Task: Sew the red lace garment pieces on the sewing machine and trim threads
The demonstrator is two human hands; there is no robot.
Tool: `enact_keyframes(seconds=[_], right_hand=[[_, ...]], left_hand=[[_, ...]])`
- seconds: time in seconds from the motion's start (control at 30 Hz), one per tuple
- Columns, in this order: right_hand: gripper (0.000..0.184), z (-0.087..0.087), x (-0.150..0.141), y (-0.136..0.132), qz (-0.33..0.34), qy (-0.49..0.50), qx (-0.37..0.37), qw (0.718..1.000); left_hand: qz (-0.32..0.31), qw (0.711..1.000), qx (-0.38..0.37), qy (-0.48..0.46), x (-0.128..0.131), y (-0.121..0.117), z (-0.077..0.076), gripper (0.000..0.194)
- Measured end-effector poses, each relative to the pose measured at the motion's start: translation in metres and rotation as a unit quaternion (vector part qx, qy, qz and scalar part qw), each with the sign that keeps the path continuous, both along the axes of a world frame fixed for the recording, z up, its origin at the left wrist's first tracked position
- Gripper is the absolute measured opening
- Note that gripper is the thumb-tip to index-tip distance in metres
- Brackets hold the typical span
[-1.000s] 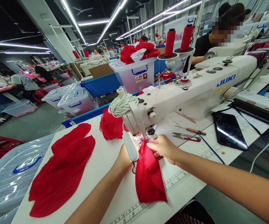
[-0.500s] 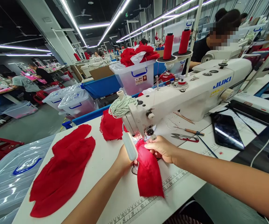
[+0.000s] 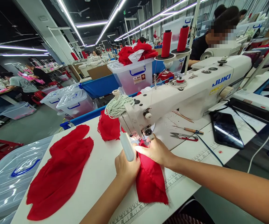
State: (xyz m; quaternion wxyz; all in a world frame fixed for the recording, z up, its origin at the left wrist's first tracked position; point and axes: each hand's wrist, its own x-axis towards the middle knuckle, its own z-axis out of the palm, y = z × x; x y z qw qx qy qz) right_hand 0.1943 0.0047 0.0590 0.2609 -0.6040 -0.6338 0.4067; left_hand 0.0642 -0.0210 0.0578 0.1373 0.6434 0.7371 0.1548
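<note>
A strip of red fabric (image 3: 149,180) runs from under the needle area of the white sewing machine (image 3: 183,93) down toward the table's near edge. My right hand (image 3: 159,151) lies over the upper part of the fabric, its thumb and fingers closed on it close to the presser foot. My left hand (image 3: 127,165) grips the fabric's left edge, its fingers partly hidden behind the white lamp (image 3: 128,147). Light from this lamp falls on both hands. Left of my hands, a stack of red fabric pieces (image 3: 59,171) lies flat. Another red piece (image 3: 108,126) rests behind the machine head.
Thread snips (image 3: 184,137), a wooden-handled awl (image 3: 190,130) and a black phone (image 3: 225,129) lie to the right. Red thread cones (image 3: 166,43) stand behind the machine. A clear lidded box (image 3: 13,174) borders the table's left side. Across from me sits a co-worker (image 3: 200,46).
My left hand has moved nearer to me and out from behind the lamp. My right thumb now stretches left across the fabric. The fabric's lower end has shifted slightly toward me.
</note>
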Motion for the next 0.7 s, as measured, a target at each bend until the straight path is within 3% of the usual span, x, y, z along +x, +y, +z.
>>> enact_keyframes(seconds=[0.1, 0.2, 0.37, 0.47, 0.63, 0.7], right_hand=[[0.028, -0.001, 0.001, 0.002, 0.029, -0.082, 0.033, 0.996], [0.03, -0.002, 0.006, 0.003, 0.059, -0.082, 0.052, 0.994], [0.025, -0.007, 0.012, 0.002, 0.099, -0.091, 0.073, 0.988], [0.023, -0.007, 0.012, 0.001, 0.106, -0.134, 0.086, 0.981], [0.024, -0.008, 0.014, 0.001, 0.127, -0.145, 0.117, 0.974], [0.025, -0.01, 0.014, 0.001, 0.124, -0.157, 0.131, 0.971]], left_hand=[[-0.007, 1.0, 0.015, 0.023, -0.003, 0.001, -0.005, 0.013], [-0.004, 1.0, 0.025, -0.004, -0.009, 0.002, -0.01, 0.001], [-0.065, 0.996, 0.058, -0.033, -0.015, 0.0, -0.015, 0.018], [-0.132, 0.987, 0.095, 0.016, -0.017, -0.003, -0.016, 0.024], [-0.131, 0.982, 0.107, 0.085, -0.018, -0.009, -0.014, 0.026], [-0.185, 0.966, 0.134, 0.122, -0.02, -0.01, -0.015, 0.032]])
